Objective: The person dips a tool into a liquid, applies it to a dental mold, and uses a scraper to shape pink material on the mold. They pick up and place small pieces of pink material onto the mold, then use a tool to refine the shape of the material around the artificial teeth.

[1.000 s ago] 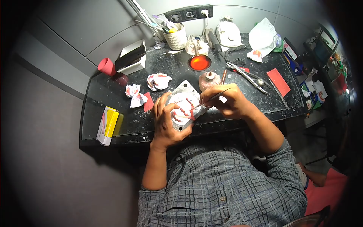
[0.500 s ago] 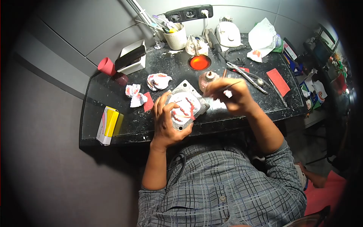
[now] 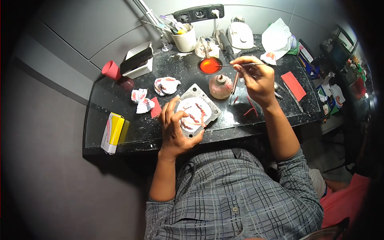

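My left hand [image 3: 176, 127] grips the left edge of a metal flask [image 3: 214, 112], its fingers curled over the rim. White plaster [image 3: 204, 105] fills the flask, with red wax pieces [image 3: 193, 116] on it. My right hand [image 3: 258, 79] pinches a thin dark tool [image 3: 240, 64], held nearly level. The tool's tip is at the right edge of a round pan of glowing red-orange material [image 3: 210, 66]. Below that pan stands a glass burner bottle [image 3: 221, 87], between my two hands.
Plaster models [image 3: 167, 86], a red wax sheet [image 3: 156, 108] and a yellow-white box [image 3: 113, 133] lie left. Behind are a phone [image 3: 136, 60] on a white tray, a red cup [image 3: 111, 70] and a tool basket [image 3: 185, 39]. Right are another red sheet [image 3: 294, 86] and a plastic bag [image 3: 277, 39].
My right hand has moved up and away from the flask, bringing the tool to the red pan. Red wax strips now show on the table below it. My left hand stays on the flask.
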`<state>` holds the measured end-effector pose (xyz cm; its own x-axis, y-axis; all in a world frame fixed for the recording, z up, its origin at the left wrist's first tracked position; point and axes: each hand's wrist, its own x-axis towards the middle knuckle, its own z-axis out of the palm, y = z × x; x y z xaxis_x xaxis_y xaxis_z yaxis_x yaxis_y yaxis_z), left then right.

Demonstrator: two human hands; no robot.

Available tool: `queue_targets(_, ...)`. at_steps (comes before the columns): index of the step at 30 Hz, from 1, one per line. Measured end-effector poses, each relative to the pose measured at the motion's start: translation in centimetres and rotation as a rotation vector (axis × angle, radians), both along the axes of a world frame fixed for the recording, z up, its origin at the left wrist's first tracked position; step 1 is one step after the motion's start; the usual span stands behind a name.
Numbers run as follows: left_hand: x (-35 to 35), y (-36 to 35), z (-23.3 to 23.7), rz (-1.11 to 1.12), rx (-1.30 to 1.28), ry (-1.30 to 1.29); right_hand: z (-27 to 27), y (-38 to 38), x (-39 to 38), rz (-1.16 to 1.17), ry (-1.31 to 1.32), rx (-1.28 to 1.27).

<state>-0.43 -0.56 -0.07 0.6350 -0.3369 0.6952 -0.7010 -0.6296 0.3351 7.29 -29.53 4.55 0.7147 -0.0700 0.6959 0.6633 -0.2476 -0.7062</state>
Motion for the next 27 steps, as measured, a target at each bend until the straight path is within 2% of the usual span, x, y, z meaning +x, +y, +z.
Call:
queue_targets(4,0.1,0.1,0.0,-0.002,0.001,-0.007,0.6,-0.3,-0.8,0.000,-0.058,0.036)
queue_targets(6,-0.1,0.0,0.1,0.012,0.015,-0.019,0.0,-1.1,-1.3,0.054,-0.087,0.184)
queue_targets(10,-0.2,0.0,0.1,0.019,0.067,-0.102,-0.3,-1.4,-2.2,0.033,0.048,0.050)
queue_targets(14,-0.2,0.0,0.0,0.016,0.074,-0.129,-0.5,-1.1,-2.7,0.422,0.056,0.157)
queue_targets(15,-0.3,0.0,0.1,0.021,0.073,-0.110,-0.5,-0.9,-3.1,0.463,0.114,0.121)
queue_targets(18,-0.2,0.0,0.2,0.024,0.063,-0.080,-0.2,0.7,-3.3,0.510,0.003,-0.082)
queue_targets(20,-0.1,-0.1,0.2,0.018,0.053,-0.071,-0.3,1.2,-3.7,0.506,0.021,-0.173)
queue_targets(27,0.0,0.1,0.1,0.020,0.048,-0.026,-0.7,2.0,-3.7,0.507,-0.025,-0.241)
